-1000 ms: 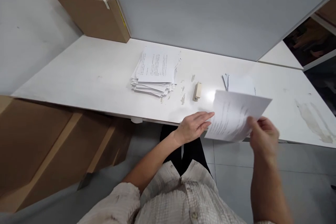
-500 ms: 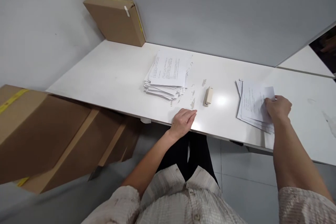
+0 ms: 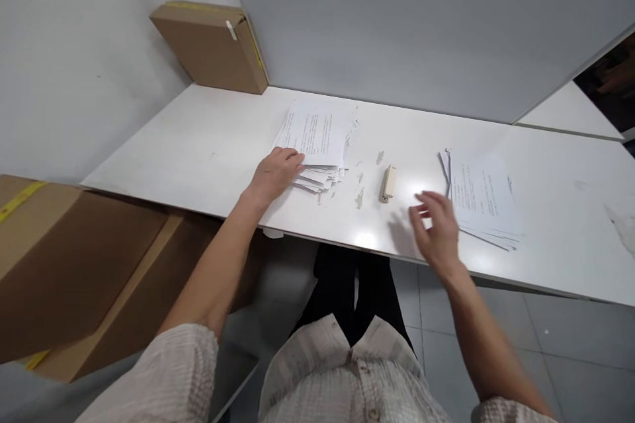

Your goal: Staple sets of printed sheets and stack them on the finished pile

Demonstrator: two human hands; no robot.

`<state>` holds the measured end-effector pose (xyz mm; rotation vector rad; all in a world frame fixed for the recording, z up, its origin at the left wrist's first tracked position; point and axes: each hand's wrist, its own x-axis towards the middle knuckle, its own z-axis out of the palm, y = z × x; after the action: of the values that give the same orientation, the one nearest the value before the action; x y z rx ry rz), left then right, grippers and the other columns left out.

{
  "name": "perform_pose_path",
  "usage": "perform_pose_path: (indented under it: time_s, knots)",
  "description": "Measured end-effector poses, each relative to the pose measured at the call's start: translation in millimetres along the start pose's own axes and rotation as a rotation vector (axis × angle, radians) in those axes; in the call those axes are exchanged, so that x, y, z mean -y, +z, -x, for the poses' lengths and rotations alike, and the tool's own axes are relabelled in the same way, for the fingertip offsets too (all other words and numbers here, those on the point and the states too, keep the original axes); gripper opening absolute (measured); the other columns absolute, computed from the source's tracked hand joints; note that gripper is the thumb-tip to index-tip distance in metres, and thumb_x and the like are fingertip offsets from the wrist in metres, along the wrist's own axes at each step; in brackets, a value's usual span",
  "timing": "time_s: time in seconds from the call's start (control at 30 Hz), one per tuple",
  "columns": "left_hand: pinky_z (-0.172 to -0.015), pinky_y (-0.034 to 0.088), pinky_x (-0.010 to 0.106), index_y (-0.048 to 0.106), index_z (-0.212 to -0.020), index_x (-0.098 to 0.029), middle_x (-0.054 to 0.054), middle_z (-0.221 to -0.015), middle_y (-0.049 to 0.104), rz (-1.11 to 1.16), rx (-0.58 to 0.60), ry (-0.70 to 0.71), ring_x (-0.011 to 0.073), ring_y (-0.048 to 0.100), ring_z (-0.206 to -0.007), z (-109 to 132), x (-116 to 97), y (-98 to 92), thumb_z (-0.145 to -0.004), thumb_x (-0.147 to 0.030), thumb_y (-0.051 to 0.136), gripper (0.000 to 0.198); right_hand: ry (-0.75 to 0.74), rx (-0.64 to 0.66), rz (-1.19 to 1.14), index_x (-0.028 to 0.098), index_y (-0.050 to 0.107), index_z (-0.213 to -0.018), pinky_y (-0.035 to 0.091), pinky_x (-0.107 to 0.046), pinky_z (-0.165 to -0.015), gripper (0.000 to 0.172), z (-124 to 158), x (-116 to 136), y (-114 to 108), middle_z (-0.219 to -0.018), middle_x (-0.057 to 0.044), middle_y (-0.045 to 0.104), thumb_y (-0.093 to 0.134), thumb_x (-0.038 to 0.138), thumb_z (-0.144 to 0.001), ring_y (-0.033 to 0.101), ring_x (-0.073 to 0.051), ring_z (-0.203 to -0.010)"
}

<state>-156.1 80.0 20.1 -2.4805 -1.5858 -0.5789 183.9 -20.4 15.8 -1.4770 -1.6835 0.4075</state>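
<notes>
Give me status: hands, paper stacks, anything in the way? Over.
Left hand at near-left corner of left paper stack. Right hand open, nothing visible in it, near right paper stack. Stapler between the stacks, apart from both hands.

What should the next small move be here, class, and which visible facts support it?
Probably have the left hand pinch the top sheet of the taller printed-paper stack: that hand is at the stack's near-left corner, and the right hand looks empty beside the stapler, perhaps free to help.
</notes>
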Motion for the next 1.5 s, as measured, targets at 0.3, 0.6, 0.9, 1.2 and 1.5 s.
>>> perform_pose_path:
  time_s: [0.3,0.6,0.9,1.2,1.5]
  knots:
    - [-0.075,0.049,0.033,0.072,-0.078,-0.020,0.002,-0.080,0.072,0.309,-0.108,-0.365,0.0196,0.063,-0.077,-7.4,-9.6,-0.2,-0.079,-0.025,0.055,0.018,0.175,0.207,-0.322,0.023,0.061,-0.099,0.046,-0.030,-0.064,0.023,35.6,25.0,65.2,-0.090,-0.005,0.063,0.050,0.038,-0.087,0.059,-0.015,-0.066]
    - [-0.082,0.049,0.032,0.070,-0.088,-0.022,0.002,-0.089,0.073,0.355,-0.409,-0.102,0.0171,0.064,-0.087,41.7,-64.3,-25.3,-0.083,-0.026,0.058,0.014,0.574,0.388,-1.005,0.022,0.061,-0.109,0.052,-0.037,-0.074,0.056,22.1,37.5,45.1,-0.105,-0.009,0.066,0.047,0.066,-0.078,0.065,-0.021,-0.085]
    - [-0.081,0.050,0.034,0.066,-0.094,-0.021,0.003,-0.086,0.071,0.367,-0.173,0.240,0.0166,0.063,-0.087,55.2,-81.2,-28.6,-0.088,-0.032,0.052,0.019,0.872,0.396,-1.062,0.017,0.068,-0.097,0.054,-0.038,-0.079,0.028,32.5,26.4,41.4,-0.092,-0.008,0.072,0.069,0.034,-0.073,0.066,-0.026,-0.093]
    - [-0.090,0.046,0.040,0.066,-0.103,-0.022,0.007,-0.110,0.067,0.094,0.040,0.033,0.0250,0.059,-0.103,-15.7,0.5,-4.0,-0.085,-0.027,0.053,0.022,0.979,0.456,-1.113,0.016,0.069,-0.095,0.054,-0.039,-0.080,0.032,62.4,31.7,32.4,-0.091,-0.011,0.072,0.062,0.043,-0.079,0.066,-0.027,-0.094]
    - [-0.072,0.049,0.027,0.072,-0.080,-0.020,0.000,-0.080,0.073,0.369,0.002,-0.402,0.0188,0.066,-0.077,-23.1,-4.8,-11.7,-0.078,-0.028,0.054,0.020,0.950,0.480,-1.139,0.016,0.067,-0.102,0.055,-0.039,-0.079,0.036,60.8,25.7,34.4,-0.093,-0.011,0.072,0.062,0.044,-0.080,0.065,-0.027,-0.096]
